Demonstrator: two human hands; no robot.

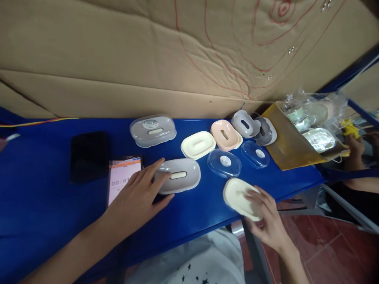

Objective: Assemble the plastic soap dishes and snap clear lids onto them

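Blue tabletop point(44, 205) fills the lower and middle left of the frame, with creased brown cardboard point(118, 59) standing behind it across the top. Near the centre, the left hand point(139, 197) lies flat with fingers spread on the left end of a grey soap-dish tray point(182, 175) that has a pale slot in its middle; the hand presses on it rather than closing around it. Lower right of centre, at the table's front edge, the right hand point(265, 221) grasps a cream soap-dish tray point(237, 193), fingers curled over its right end and thumb beneath, the tray tilted and jutting past the edge. Just left of the left hand lies a phone point(121, 177) showing a timer screen, and beside that, further left, a dark phone point(88, 156) face down. Above the grey tray sits a closed dish with a clear lid point(152, 130). Right of centre stand another cream tray point(197, 144), a pink tray point(226, 135) and two grey trays point(250, 125) overlapping. In front of those lie two clear lids point(224, 162) with round stickers, apart from one another. At the upper right a tan carton point(287, 146) holds more dishes in crinkled plastic bags point(314, 112). At the far right edge another person's hand point(355, 146) holds something yellow.
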